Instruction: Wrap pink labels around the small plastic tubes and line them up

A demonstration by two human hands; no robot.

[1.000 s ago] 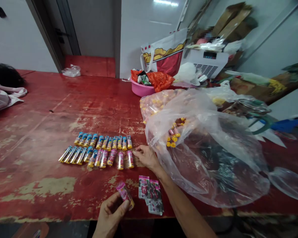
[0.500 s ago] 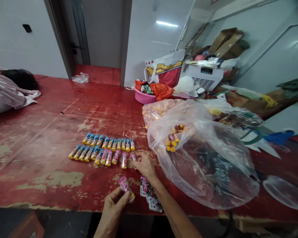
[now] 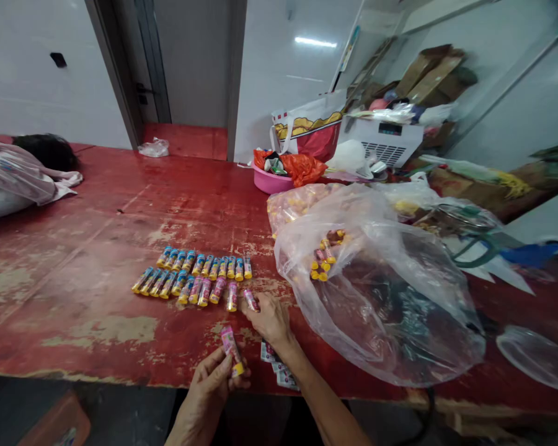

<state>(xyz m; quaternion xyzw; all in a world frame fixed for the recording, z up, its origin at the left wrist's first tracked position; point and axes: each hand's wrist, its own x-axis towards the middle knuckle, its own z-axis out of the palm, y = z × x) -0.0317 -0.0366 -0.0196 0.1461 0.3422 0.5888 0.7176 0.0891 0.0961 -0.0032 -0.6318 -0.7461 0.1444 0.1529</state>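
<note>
My left hand point(image 3: 209, 378), near the table's front edge, pinches a small clear tube point(image 3: 232, 351) with a pink label and yellow cap, held tilted. Farther forward, my right hand point(image 3: 270, 319) has its fingers closed around a similar pink tube point(image 3: 250, 300), with its far end poking out; the fingertips are partly hidden. One pink tube point(image 3: 232, 297) lies just left of it. Beyond, two rows of tubes lie side by side, a back row point(image 3: 208, 266) and a front row point(image 3: 167, 285), with blue and pink labels. Printed cards point(image 3: 284, 375) lie partly under my right forearm.
A large clear plastic bag point(image 3: 353, 310) with more yellow-capped tubes spreads over the red table point(image 3: 97, 248) at right. Behind it stand a pink basin point(image 3: 272, 182) and a printed carrier bag point(image 3: 309, 133). A clear lid-like piece point(image 3: 534, 358) lies far right; a pale bundle point(image 3: 23, 176) far left.
My left hand has turned its tube more upright and shifted slightly. My right hand has moved slightly down, and the tube at its fingers now shows more fully. The rows are unchanged.
</note>
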